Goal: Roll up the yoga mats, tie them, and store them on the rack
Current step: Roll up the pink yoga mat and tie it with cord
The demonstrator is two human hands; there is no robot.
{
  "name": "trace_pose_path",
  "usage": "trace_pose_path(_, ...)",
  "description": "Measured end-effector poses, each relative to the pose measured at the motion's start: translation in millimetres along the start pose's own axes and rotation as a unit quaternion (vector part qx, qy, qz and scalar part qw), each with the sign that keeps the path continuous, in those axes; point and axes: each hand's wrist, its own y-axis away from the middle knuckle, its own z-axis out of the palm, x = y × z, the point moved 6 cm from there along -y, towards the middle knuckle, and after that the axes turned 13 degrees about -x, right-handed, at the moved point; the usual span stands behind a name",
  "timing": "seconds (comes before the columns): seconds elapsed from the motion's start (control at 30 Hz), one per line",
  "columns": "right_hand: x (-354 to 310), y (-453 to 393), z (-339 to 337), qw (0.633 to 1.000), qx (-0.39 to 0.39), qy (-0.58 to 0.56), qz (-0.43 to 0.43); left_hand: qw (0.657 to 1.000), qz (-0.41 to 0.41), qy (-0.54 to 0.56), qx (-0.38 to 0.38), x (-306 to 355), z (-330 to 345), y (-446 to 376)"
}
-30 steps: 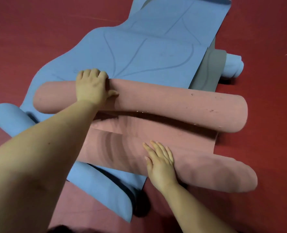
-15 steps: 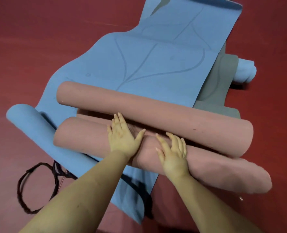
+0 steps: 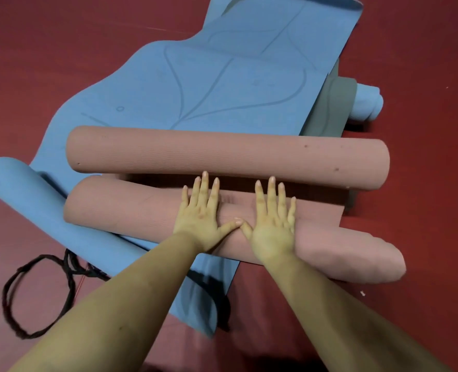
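Now that my left hand (image 3: 199, 214) has joined my right hand (image 3: 272, 224), both flat-fingered, gripping nothing, on the near pink roll (image 3: 131, 210), rolling can resume.

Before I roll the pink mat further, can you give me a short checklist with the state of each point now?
1. Left hand flat on the near pink roll: ok.
2. Right hand flat on the same roll, thumbs nearly touching: ok.
3. Roll even along its length: not ok, its right end looks wider and looser than its left.
4. Path ahead free: not ok, the far pink roll lies just beyond the fingertips.
5. Tie within reach: ok, the black cord lies on the floor to the left.
6. Rack location: cannot tell, none is in view.
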Motion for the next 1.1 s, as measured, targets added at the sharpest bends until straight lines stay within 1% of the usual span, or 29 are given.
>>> trace_pose_path(0.1, 1, 22, 2, 1.0, 0.009, -0.012, 0.01, 0.999, -0.022, -0.011, -0.023, -1, 1, -9)
trace_pose_path(0.2, -1, 37, 15, 0.999, -0.029, -0.019, -0.008, 0.999, -0.021, -0.015, -0.036, -2, -9, -20)
trace_pose_path(0.27, 5, 30, 25, 0.999, -0.054, -0.003, -0.005, 1.0, -0.008, -0.003, -0.023, 0, -12, -24)
trace_pose_path(0.37, 12, 1, 25, 0.996, -0.084, 0.005, -0.005, 1.0, -0.006, 0.02, 0.022, 1, -8, -15)
trace_pose_path(0.43, 15, -19, 22, 0.992, -0.127, 0.001, -0.008, 0.999, -0.02, 0.025, 0.018, 1, 0, -11)
trace_pose_path(0.47, 15, -26, 21, 0.991, -0.13, -0.001, -0.006, 0.999, -0.028, 0.032, 0.018, 1, 0, -13)
trace_pose_path(0.5, 14, -28, 20, 0.993, -0.116, 0.002, 0.001, 0.998, -0.036, 0.042, 0.024, 0, -2, -17)
trace_pose_path(0.53, 13, -27, 17, 0.997, -0.082, 0.004, 0.01, 0.998, -0.041, 0.048, 0.031, 0, -6, -22)
trace_pose_path(0.6, 10, -14, 21, 0.999, -0.038, -0.004, 0.012, 0.998, -0.034, 0.03, 0.038, 1, -12, -32)
trace_pose_path(0.7, 5, -2, 26, 0.999, -0.03, -0.005, -0.011, 0.999, -0.018, -0.006, 0.038, -3, -25, -51)
trace_pose_path(0.83, 11, -23, 27, 0.999, -0.04, 0.007, -0.021, 0.998, -0.017, 0.005, 0.059, -9, -41, -68)
trace_pose_path(0.9, 13, -28, 29, 0.999, -0.04, 0.001, -0.022, 0.996, 0.0, 0.0, 0.086, -4, -33, -59)
trace_pose_path(0.97, 13, -29, 26, 0.999, -0.021, -0.004, -0.025, 0.993, 0.01, -0.003, 0.116, 0, -20, -46)
trace_pose_path(1.1, 11, -39, 13, 0.999, 0.015, -0.004, -0.051, 0.988, -0.007, 0.01, 0.157, -2, -26, -49)
